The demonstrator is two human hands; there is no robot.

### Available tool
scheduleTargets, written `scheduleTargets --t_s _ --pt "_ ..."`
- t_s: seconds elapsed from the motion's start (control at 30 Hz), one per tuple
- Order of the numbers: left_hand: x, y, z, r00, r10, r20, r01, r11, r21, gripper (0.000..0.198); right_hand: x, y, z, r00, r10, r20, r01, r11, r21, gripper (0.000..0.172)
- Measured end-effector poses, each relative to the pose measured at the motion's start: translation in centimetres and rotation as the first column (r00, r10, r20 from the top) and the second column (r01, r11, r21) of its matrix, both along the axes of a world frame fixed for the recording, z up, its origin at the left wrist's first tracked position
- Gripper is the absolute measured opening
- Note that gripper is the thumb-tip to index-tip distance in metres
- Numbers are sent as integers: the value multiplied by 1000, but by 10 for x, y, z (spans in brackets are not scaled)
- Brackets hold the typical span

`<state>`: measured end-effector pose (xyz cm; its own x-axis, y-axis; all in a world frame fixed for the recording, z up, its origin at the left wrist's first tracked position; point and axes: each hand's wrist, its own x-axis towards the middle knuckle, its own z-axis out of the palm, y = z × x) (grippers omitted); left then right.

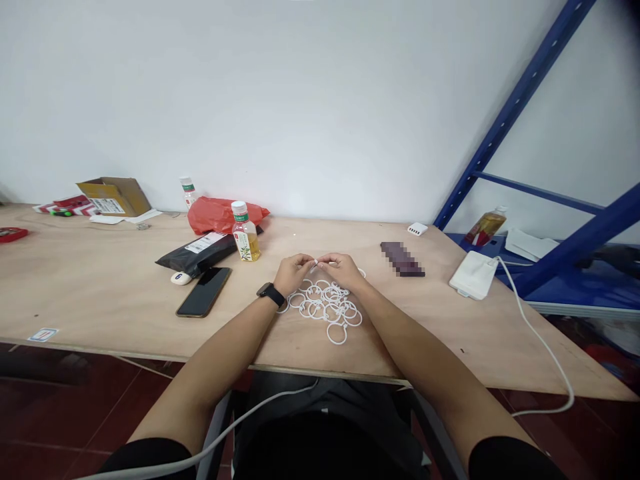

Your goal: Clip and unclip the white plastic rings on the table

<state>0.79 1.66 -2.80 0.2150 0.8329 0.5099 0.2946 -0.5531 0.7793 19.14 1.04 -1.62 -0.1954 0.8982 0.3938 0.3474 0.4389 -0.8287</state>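
My left hand (295, 272) and my right hand (341, 268) meet above the table, fingertips pinched together. Between them they grip a small white plastic ring piece (314, 266), mostly covered by the fingers. Just below and nearer to me lies a loose pile of several white plastic rings (316, 309), thin hoops with small tabs, many overlapping. One ring (337, 333) lies at the pile's near edge. A black watch (271, 293) is on my left wrist.
Left of my hands are a phone (204, 292), a white oval object (181, 278), a black parcel (200, 253), a drink bottle (245, 233) and a red bag (213, 215). On the right are a pixelated dark object (401, 259) and a white power bank (473, 275) with a cable (543, 340).
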Motion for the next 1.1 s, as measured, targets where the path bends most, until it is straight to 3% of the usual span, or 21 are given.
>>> scheduleTargets --t_s 0.27,0.43,0.53,0.6,0.7,0.77,0.83,0.97,1.1 --pt "1 -3 4 994 -94 52 98 993 -69 33 0 -4 4 997 -44 63 38 995 92 17" --pt "1 -5 6 997 -75 -6 75 997 0 30 -1 -3 4 996 -13 83 4 994 108 18" --pt "1 -2 7 999 -5 -47 8 998 60 25 2 0 5 987 -64 146 36 981 191 17" --pt "-2 0 8 992 43 -116 -28 992 123 22 8 3 6 950 -164 266 77 948 310 17" --pt "-8 2 10 941 21 -337 37 986 165 18 22 8 7 813 -336 475 98 884 457 18" --pt "-12 0 10 867 -6 -498 78 989 125 19 29 12 6 728 -385 567 90 874 478 19" --pt "-13 -2 10 787 -1 -617 62 995 77 23 33 16 3 693 -388 607 91 883 460 21" --pt "-12 -6 11 694 13 -719 -8 1000 9 16 35 21 -3 745 -395 537 165 890 426 23" --pt "-13 -3 14 728 64 -682 -98 995 -11 14 32 18 -3 843 -366 395 199 894 402 21"
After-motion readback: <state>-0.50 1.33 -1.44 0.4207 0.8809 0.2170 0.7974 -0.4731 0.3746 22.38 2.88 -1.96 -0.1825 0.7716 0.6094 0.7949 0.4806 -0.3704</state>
